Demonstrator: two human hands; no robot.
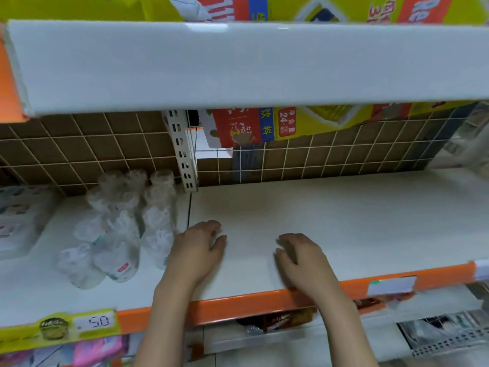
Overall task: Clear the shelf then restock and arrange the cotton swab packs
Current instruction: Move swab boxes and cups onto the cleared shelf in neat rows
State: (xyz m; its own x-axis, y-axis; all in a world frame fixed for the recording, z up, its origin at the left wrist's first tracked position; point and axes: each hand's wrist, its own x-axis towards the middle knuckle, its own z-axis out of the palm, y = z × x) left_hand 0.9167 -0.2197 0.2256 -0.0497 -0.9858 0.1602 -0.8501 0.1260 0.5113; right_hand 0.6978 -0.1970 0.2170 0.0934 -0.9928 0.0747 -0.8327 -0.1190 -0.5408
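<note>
A white shelf board (330, 213) with an orange front lip lies bare in front of me. Both hands hover over or rest on its front part, holding nothing. My left hand (197, 250) is near the board's left edge, fingers loosely curled. My right hand (299, 256) is a hand's width to its right, fingers also loosely bent. Several clear plastic packs (124, 223), which look like the cotton swab packs, lie in rows on the neighbouring board, just left of my left hand. I cannot tell whether the left hand touches the nearest pack.
A white upper shelf (238, 67) overhangs close above. A wire grid back (330, 152) and a slotted upright (184, 152) close the rear. White packs (18, 218) lie far left. Price tags (391, 286) sit on the orange lip. A clear bag (471, 144) hangs at right.
</note>
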